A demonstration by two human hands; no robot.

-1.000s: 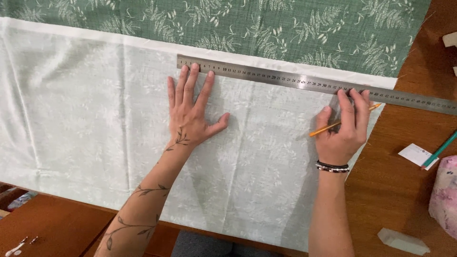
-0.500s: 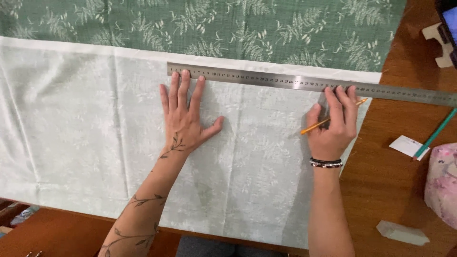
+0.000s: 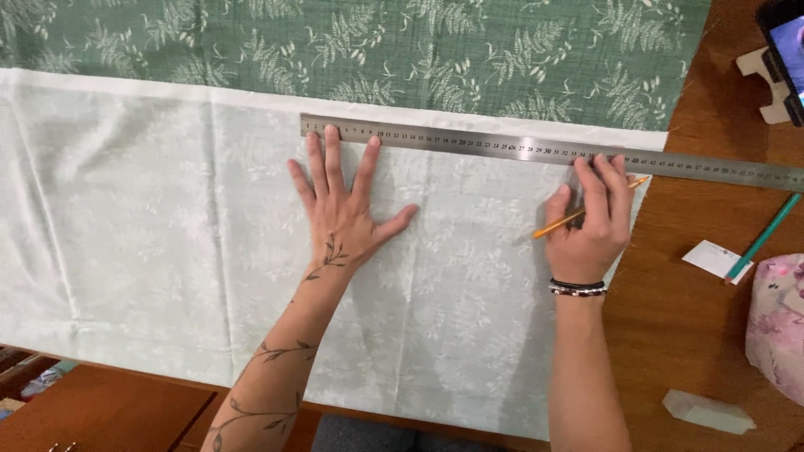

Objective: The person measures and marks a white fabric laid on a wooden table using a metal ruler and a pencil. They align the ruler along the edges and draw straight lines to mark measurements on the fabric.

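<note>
Both hands barely shifted: left hand (image 3: pixel 342 209) stays spread flat on pale fern-print fabric (image 3: pixel 151 251) below the long steel ruler (image 3: pixel 536 153); right hand (image 3: pixel 589 224), fingers curled around an orange pencil (image 3: pixel 578 218), presses the ruler. No drawn line visible yet.

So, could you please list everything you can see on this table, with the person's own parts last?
Green fern-print fabric: one, dark green, top of the table.
Pale green fabric: one, spread across the middle.
Long steel ruler: one, silver, along the pale fabric's upper edge.
Orange pencil: one, in the right hand.
Teal pencil: one, on the right.
Small white paper slip: one, under the teal pencil's tip.
Pink floral fabric bundle: one, right edge.
Translucent white block: one, lower right.
Brown wooden table: one.
Left hand: flat on the pale fabric, fingertips at the ruler.
Right hand: holding the pencil, fingers on the ruler.
</note>
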